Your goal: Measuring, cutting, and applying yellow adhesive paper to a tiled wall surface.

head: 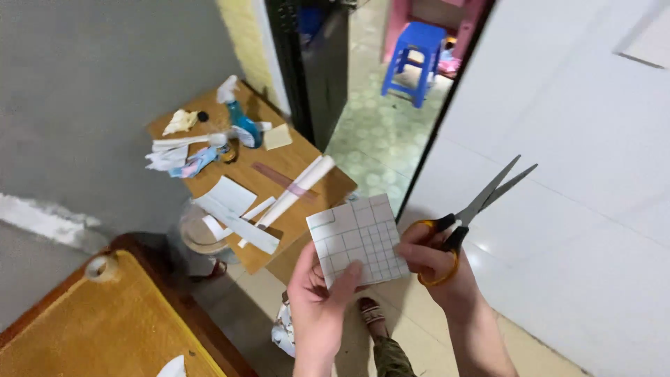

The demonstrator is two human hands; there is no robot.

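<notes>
The gridded paper square (359, 239) is pinched at its lower edge by the left hand (317, 300), whose wrist is cut off. Right of the square, orange-handled scissors (469, 213) are gripped by right-hand fingers (426, 257), blades parted in open air. The cluttered bench (307, 164) lies left of it.

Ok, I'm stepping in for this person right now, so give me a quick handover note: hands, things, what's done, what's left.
Left hand: pinches the gridded paper square at its lower edge, held up in the air.
Right hand: in the orange-handled scissors, blades nearly shut, pointing up and away; fingertips touch the square's right edge.
Small wooden table: paper strips, a rolled sheet, spray bottle.
Done: the square is a loose piece.
Left: the square looks uncut along its grid lines.
</notes>
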